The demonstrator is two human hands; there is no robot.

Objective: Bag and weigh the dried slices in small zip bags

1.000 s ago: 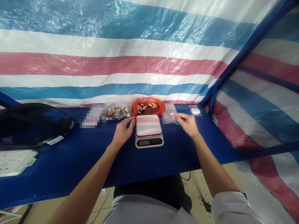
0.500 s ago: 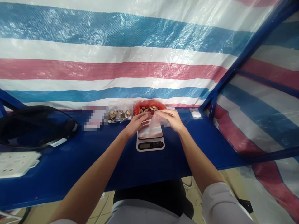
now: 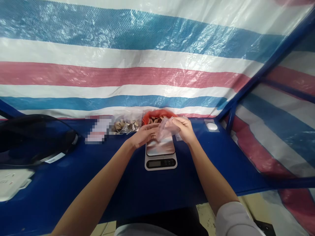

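Observation:
A clear plastic bag (image 3: 164, 130) hangs between my two hands, above the steel plate of a white digital kitchen scale (image 3: 161, 165). My right hand (image 3: 185, 129) pinches the bag's right side between thumb and fingers. On the other side, my left hand (image 3: 145, 135) has its fingers closed at the bag's left edge, partly behind the film. Just behind the hands lies an open red plastic bag (image 3: 146, 117) of dried brownish slices. To its left stands a clear bag of similar dried pieces (image 3: 126, 126).
On the blue table (image 3: 118, 193) are a blurred-out paper packet (image 3: 98, 129), a black bag-like item (image 3: 36, 141) and a white power strip (image 3: 14, 183) at left. A small white object in clear wrap (image 3: 212, 127) lies at right. Striped sheeting (image 3: 123, 77) hangs behind.
My left hand has moved to the plastic bag's edge and its fingers have closed there. The bag is now stretched between both hands. The view has tilted slightly.

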